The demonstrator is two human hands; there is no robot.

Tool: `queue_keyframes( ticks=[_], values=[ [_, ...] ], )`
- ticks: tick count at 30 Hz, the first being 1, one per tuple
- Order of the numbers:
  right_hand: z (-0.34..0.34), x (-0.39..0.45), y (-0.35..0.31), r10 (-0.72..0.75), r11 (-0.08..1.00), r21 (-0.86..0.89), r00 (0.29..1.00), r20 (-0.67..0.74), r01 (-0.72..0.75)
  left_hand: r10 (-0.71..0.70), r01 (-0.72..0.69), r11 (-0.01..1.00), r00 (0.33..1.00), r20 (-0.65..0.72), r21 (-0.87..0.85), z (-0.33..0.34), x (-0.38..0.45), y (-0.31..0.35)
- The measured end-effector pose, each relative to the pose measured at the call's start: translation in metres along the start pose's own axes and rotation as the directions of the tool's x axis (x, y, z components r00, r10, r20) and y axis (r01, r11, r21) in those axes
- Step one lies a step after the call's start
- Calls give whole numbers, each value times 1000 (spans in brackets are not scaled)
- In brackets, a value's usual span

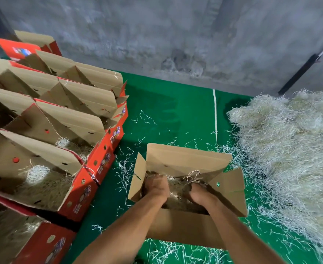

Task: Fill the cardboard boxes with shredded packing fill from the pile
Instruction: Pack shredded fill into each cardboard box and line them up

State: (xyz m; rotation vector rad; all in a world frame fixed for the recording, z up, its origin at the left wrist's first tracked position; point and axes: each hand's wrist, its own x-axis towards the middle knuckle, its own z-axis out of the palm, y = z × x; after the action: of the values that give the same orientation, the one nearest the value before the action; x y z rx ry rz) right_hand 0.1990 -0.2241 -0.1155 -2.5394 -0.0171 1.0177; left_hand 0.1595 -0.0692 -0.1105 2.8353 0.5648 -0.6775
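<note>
An open cardboard box stands on the green mat right in front of me, its flaps spread, partly filled with shredded fill. Both my hands are down inside it. My left hand is at the box's left side, its fingers curled into the fill. My right hand digs into the fill near the middle, with its fingertips buried and strands looping up above them. The big pale pile of shredded fill lies to the right of the box, almost touching its right flap.
A row of several red-sided cardboard boxes with raised flaps runs along the left, some holding fill. Loose strands litter the green mat. A grey concrete wall closes the back, and a black pole leans against it behind the pile.
</note>
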Motion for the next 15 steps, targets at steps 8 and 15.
queue_keyframes(
  ticks=[8, 15],
  values=[
    [-1, -17, -4, 195, 719, 695, 958, -211, 7, 41, -41, 999, 998, 45, 2, 18, -2, -4],
    [6, -28, -7, 44, 537, 788, 923, -382, 300, 58, -44, 997, 970, 237, -62, 4, 3, -16]
  ],
)
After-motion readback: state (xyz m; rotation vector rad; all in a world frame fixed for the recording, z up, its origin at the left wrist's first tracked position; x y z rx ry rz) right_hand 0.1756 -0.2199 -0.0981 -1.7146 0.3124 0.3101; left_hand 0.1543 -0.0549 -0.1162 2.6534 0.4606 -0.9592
